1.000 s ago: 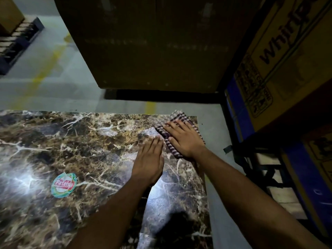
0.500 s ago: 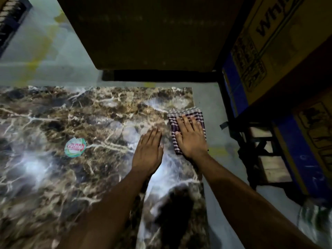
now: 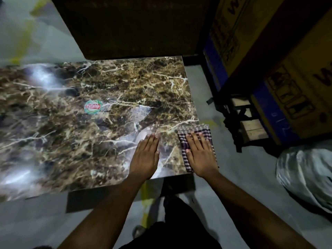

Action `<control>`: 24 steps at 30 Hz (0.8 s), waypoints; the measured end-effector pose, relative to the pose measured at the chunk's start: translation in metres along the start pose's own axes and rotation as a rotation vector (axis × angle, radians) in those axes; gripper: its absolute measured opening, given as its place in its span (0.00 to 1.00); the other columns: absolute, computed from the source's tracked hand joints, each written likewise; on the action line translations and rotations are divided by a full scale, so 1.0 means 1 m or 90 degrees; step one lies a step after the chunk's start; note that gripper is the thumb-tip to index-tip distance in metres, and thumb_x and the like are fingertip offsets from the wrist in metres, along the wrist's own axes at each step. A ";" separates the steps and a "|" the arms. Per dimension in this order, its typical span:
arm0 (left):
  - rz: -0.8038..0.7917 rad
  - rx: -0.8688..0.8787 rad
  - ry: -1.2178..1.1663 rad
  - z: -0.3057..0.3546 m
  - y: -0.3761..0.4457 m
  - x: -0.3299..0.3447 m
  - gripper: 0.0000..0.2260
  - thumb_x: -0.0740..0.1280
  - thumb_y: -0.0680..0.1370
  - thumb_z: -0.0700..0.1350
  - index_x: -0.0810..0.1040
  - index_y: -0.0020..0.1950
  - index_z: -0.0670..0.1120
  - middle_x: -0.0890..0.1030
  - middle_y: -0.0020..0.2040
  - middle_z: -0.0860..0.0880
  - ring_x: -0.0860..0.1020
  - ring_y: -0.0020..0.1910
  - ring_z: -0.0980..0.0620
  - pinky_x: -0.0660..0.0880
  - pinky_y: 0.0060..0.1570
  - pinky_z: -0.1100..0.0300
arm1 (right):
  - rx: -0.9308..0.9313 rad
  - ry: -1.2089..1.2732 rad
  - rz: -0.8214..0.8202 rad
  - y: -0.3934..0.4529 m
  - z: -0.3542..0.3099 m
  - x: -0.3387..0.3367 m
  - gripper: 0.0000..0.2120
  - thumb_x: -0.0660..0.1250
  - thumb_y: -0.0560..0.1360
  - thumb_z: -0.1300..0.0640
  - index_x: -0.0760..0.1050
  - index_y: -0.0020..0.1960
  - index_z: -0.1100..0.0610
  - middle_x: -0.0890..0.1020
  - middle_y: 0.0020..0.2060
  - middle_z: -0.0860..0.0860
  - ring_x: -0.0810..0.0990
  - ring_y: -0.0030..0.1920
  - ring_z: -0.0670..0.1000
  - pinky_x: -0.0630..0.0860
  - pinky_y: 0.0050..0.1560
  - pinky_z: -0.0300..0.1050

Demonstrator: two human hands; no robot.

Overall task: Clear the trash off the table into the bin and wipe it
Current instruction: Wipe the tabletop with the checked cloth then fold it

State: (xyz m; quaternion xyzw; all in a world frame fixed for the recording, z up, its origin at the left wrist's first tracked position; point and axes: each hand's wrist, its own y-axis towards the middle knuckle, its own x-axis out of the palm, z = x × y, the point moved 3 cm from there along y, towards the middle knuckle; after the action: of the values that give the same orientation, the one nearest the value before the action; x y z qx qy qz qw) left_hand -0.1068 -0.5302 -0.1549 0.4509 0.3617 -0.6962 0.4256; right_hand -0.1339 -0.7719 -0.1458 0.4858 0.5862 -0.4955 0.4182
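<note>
I've dragged the checked purple-and-white cloth (image 3: 196, 141) back to the near right corner of the brown marble-pattern table (image 3: 107, 87) under my flat right hand (image 3: 201, 155); left hand (image 3: 145, 155) lies flat, unclenched, bracing beside it. Right edge looks wiped; round sticker (image 3: 93, 106) remains.

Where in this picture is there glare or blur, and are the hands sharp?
Head view: white glare patches lie on the left of the glossy table, far and near; the left edge and the floor beyond are smeared by blur; the room is dim. The left hand, right hand and cloth are fairly sharp.
</note>
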 end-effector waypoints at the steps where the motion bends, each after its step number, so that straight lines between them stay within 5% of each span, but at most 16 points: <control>1: -0.006 0.007 0.002 -0.003 -0.013 0.001 0.26 0.47 0.85 0.54 0.58 0.82 0.47 0.59 0.82 0.48 0.53 0.81 0.50 0.54 0.79 0.50 | 0.007 -0.002 -0.001 -0.013 -0.004 0.003 0.30 0.42 0.82 0.43 0.50 0.83 0.49 0.54 0.82 0.50 0.49 0.82 0.56 0.49 0.80 0.55; 8: -0.043 0.038 0.026 -0.031 -0.060 0.001 0.27 0.46 0.85 0.57 0.55 0.82 0.49 0.55 0.82 0.50 0.51 0.81 0.50 0.54 0.78 0.49 | 0.004 -0.023 -0.034 -0.033 -0.033 0.012 0.31 0.37 0.82 0.41 0.43 0.83 0.48 0.48 0.83 0.49 0.44 0.82 0.56 0.40 0.80 0.54; 12: -0.045 0.017 0.043 -0.057 -0.069 -0.006 0.27 0.46 0.85 0.59 0.52 0.83 0.50 0.52 0.83 0.51 0.49 0.82 0.52 0.52 0.78 0.50 | -0.129 -0.023 -0.044 -0.024 -0.088 0.016 0.30 0.45 0.83 0.43 0.50 0.83 0.50 0.55 0.82 0.52 0.52 0.81 0.59 0.44 0.78 0.57; 24: 0.052 -0.322 -0.015 -0.181 -0.136 -0.054 0.26 0.50 0.85 0.53 0.54 0.82 0.48 0.56 0.82 0.51 0.52 0.81 0.51 0.55 0.76 0.52 | -0.416 -0.030 -0.111 0.020 -0.287 0.041 0.30 0.48 0.83 0.43 0.52 0.83 0.52 0.56 0.82 0.53 0.51 0.82 0.59 0.48 0.79 0.60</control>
State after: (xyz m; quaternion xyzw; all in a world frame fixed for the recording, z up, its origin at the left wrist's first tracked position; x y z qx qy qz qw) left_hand -0.1614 -0.3034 -0.1480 0.3364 0.5008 -0.5712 0.5566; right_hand -0.1245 -0.4811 -0.1437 0.2624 0.7437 -0.3264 0.5210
